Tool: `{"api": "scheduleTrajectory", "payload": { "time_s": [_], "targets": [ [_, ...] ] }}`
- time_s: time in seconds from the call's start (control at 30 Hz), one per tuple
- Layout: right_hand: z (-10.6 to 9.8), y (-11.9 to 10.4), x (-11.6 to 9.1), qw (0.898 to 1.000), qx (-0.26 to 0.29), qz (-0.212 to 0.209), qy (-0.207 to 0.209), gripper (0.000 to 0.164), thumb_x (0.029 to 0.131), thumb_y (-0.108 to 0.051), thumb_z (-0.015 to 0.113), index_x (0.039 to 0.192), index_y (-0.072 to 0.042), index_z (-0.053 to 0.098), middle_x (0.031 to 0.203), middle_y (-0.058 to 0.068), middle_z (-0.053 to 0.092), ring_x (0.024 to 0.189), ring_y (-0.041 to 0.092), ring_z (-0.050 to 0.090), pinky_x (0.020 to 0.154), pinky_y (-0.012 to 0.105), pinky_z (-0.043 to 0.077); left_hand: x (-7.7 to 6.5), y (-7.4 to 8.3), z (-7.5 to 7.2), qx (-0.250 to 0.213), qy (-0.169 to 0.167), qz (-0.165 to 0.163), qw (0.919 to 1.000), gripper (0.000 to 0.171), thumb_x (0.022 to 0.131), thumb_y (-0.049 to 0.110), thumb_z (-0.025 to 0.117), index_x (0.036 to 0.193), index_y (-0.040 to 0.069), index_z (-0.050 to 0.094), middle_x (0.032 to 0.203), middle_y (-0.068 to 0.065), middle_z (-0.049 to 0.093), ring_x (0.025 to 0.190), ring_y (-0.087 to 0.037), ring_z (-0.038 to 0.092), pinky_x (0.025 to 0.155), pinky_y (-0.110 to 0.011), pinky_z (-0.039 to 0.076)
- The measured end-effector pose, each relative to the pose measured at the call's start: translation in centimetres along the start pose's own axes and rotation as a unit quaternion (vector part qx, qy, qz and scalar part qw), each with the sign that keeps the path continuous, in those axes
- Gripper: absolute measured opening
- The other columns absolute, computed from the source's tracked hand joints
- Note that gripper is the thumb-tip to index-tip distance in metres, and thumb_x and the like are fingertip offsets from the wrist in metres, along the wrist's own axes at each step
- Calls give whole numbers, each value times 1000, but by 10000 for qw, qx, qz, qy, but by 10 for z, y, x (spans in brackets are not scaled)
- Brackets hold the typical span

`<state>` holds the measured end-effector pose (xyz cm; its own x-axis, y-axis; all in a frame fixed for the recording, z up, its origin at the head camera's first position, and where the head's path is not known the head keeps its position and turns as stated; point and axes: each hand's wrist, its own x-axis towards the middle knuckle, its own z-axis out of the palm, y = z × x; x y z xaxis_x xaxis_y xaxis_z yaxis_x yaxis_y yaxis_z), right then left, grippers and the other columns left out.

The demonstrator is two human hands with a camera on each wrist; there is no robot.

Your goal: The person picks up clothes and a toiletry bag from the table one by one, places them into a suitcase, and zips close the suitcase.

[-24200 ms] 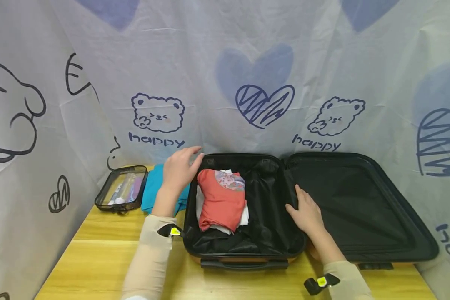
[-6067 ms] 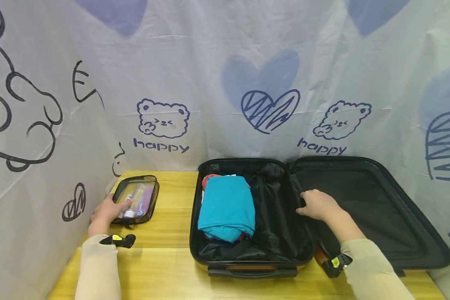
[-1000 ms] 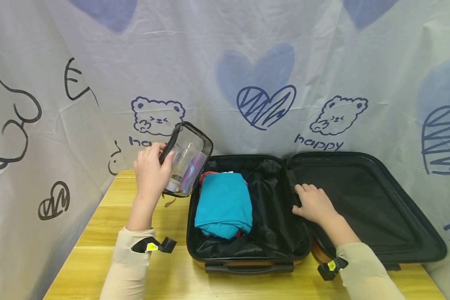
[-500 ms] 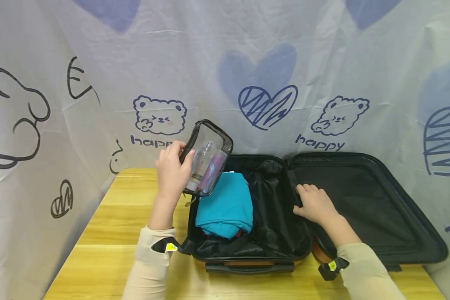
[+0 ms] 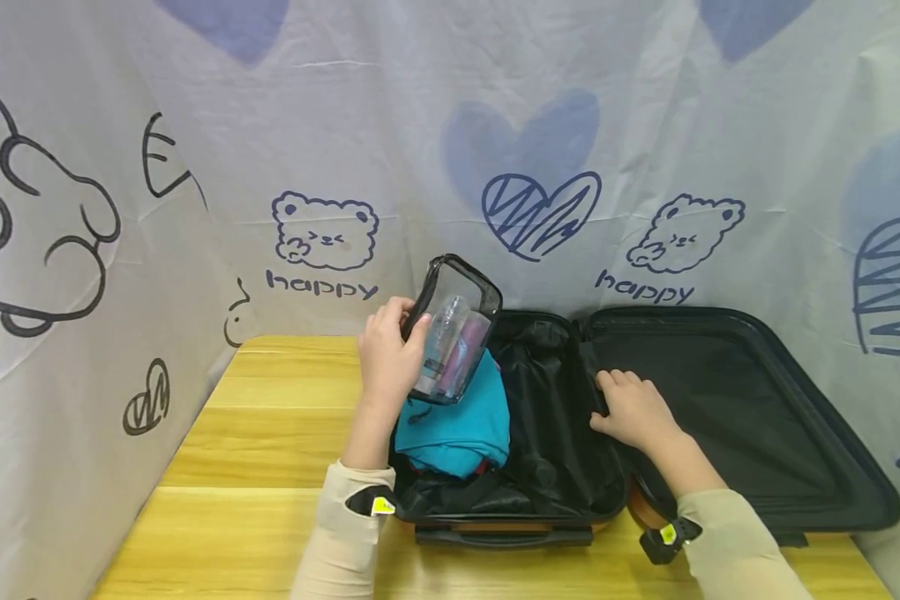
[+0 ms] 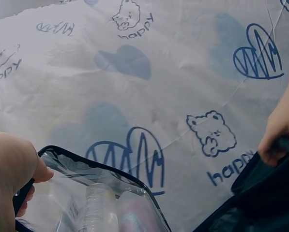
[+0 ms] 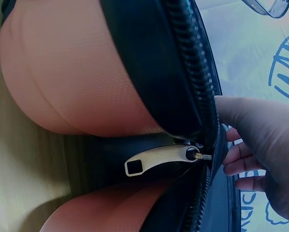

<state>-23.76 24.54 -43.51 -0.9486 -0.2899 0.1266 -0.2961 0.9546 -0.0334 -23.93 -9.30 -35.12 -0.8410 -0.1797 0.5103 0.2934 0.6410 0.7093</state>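
Note:
My left hand [image 5: 392,354] grips the black-trimmed edge of a clear toiletry bag [image 5: 453,346], thumb on the near side. Inside it show a clear bottle [image 6: 99,208] and a purple item. The bag hangs tilted over a folded teal garment [image 5: 457,437], which lies in the left part of the open black-lined suitcase [image 5: 547,400]. A little red cloth peeks out under the garment. My right hand [image 5: 633,408] holds the suitcase's edge at the hinge side, its thumb and fingers about the zippered rim in the right wrist view.
The suitcase's lid half [image 5: 727,408] lies folded out to the right. A black carry handle [image 5: 504,537] faces the front of the wooden table [image 5: 270,450]. A zipper pull [image 7: 161,158] hangs between the orange shells. Behind stands a printed cloth backdrop [image 5: 420,150].
The toiletry bag, earlier on the table, has been lifted and carried right until it is over the teal garment. That garment went from table to suitcase before. The right hand stays at the hinge edge.

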Motion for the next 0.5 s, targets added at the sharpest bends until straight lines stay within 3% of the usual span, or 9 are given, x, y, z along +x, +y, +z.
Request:
{"api": "scheduleTrajectory", "payload": {
  "time_s": [0.5],
  "targets": [
    [4, 1, 0, 9999, -13, -37, 92, 43, 76, -29, 78, 104, -2, 58, 93, 13, 62, 86, 32, 57, 70, 49, 45, -15, 10, 39, -288, -36, 25, 9996, 23, 94, 26, 65, 107, 8, 63, 90, -10, 64, 88, -29, 57, 79, -46, 40]
  ]
}}
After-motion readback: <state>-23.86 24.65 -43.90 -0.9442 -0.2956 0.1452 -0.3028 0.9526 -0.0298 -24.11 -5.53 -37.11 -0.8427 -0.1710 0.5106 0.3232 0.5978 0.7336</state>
